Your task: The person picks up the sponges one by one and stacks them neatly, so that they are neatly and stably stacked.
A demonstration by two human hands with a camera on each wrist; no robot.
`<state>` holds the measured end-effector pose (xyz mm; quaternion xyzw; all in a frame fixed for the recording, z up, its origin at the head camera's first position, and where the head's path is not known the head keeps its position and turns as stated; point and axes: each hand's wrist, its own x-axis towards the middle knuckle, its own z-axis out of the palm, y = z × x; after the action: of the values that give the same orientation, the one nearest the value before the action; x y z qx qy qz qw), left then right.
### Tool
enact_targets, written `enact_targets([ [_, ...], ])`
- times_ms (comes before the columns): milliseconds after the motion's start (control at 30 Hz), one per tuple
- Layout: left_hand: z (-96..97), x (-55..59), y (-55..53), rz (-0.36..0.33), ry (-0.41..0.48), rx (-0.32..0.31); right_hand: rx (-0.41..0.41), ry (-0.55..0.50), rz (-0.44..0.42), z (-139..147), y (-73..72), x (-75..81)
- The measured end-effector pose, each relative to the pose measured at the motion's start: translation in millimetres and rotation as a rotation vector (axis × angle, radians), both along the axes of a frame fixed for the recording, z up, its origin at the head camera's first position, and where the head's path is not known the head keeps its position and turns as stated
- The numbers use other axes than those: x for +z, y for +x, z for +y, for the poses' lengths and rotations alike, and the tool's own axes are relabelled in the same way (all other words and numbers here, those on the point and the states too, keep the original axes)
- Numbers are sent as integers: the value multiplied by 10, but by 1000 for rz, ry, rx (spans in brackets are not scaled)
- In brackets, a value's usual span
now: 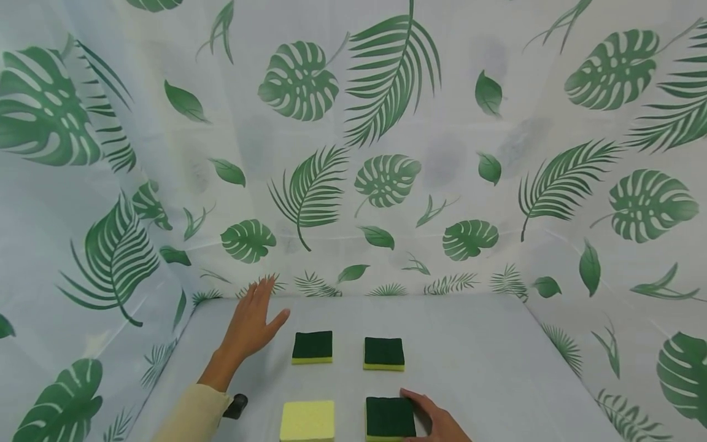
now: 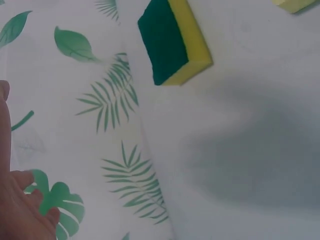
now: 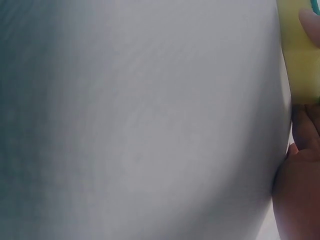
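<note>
– Right side?
– I see the right hand point(image 1: 440, 423) gripping the near right sponge point(image 1: 389, 416) on the table point(image 1: 469, 356)
– And left?
– The left hand point(image 1: 251, 324), fingers straight, left of the far left sponge point(image 1: 312, 345)

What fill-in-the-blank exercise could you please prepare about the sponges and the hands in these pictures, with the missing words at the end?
1. On the table lie ____ sponges.
2. The near left sponge has a top that is ____ in colour.
3. The person's ____ hand touches the near right sponge.
4. The two far sponges both show dark ____ on top.

Missing words: four; yellow; right; green.
</note>
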<state>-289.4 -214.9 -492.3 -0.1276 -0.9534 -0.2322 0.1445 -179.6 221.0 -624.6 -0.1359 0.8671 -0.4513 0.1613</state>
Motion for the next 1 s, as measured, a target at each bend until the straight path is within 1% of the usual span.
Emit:
enact_targets([
  [100,-27,-37,48,-2,30,-13,3,11,17,0,-6,13],
  [167,-41,-59,78,-28,52,-31,5,16,29,2,-11,20],
  [300,-67,-126,136,-139,106,-70,4,1,28,1,-20,17],
  [400,-79,-212,194,-217,131,-86,10,-2,33,1,-21,-7],
  [500,-87,-323,263,-256,150,-96,12,10,45,6,-22,-29],
  [567,-90,-388,305,-265,156,-101,3,12,34,7,-18,-31],
  [667,-99,-471,380,-280,178,-92,-5,-11,17,5,-14,-16],
  [733,-106,-530,437,-302,188,-76,-6,-21,10,2,-10,-4],
  [833,-121,-619,525,-346,212,-62,-3,-9,26,-3,-3,-5],
  [1000,-121,-774,630,-409,193,-22,-7,14,42,2,13,-11],
])
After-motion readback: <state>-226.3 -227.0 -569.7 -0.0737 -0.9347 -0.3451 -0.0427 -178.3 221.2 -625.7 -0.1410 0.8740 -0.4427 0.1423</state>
